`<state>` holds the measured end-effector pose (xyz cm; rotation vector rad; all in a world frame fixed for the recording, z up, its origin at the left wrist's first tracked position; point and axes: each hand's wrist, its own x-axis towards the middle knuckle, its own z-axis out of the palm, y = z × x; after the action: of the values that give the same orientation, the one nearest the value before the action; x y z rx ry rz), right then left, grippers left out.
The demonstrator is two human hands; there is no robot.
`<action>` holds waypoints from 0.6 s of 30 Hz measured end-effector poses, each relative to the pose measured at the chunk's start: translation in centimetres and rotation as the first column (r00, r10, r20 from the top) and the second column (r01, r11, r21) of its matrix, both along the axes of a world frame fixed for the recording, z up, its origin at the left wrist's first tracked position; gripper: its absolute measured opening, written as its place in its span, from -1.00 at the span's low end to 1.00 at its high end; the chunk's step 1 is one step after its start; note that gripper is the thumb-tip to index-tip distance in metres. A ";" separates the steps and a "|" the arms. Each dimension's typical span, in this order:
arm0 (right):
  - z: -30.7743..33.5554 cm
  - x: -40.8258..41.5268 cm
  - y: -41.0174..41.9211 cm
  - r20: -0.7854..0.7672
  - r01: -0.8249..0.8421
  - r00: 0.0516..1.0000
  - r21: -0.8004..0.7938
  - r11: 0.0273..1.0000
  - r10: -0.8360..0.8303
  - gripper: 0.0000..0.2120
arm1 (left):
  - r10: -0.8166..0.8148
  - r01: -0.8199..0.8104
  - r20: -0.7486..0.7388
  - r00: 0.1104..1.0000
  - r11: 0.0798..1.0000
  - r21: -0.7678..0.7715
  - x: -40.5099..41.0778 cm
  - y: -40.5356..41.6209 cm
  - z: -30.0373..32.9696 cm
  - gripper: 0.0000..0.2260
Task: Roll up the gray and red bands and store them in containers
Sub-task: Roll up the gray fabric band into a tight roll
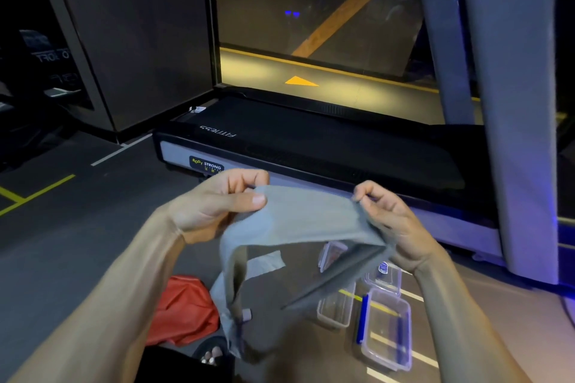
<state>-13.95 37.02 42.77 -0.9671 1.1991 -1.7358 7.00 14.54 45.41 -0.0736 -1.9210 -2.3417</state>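
Head view: left hand and right hand pinch gray band taut; red band, clear containers on floor.

Gym floor w/ treadmill, seen from above.
Black treadmill deck, marked "FITNESS" and w/ a "BODY STRONG" label, lies just beyond the hands; its grey upright rises at right. Glass window behind shows a yellow arrow on pavement. Yellow floor lines sit left of the hands; sandalled toes show below them.
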 end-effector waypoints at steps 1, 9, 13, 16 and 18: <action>0.3 -0.1 0.3 0.049 -0.003 0.999 -0.043 0.999 0.005 -0.83 | 0.033 -0.027 0.062 0.998 0.996 -0.090 0.1 -0.4 -0.2 -0.71; 0.6 -0.1 0.2 0.113 -0.001 0.994 -0.102 0.995 0.013 -0.80 | 0.042 0.035 0.209 0.977 0.936 -0.351 0.3 -0.9 -0.5 -0.81; -0.7 -0.4 -0.1 -0.013 -0.011 1.000 0.008 1.000 0.011 -0.63 | -0.042 0.042 0.014 0.999 0.999 -0.014 0.2 -0.5 -0.7 -0.67; -1.6 0.0 -0.9 -0.097 -0.052 0.993 0.103 0.993 0.062 -0.65 | -0.098 0.106 -0.076 0.992 0.987 0.122 -0.5 0.4 -0.6 -0.64; -1.8 0.5 -1.3 -0.119 -0.069 0.989 0.127 0.989 0.085 -0.65 | -0.115 0.132 -0.108 0.988 0.976 0.173 -1.1 1.0 -0.7 -0.65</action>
<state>-13.45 35.74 40.94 -1.0456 1.3143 -1.5415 5.92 15.54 44.72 -0.2936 -1.6997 -2.5281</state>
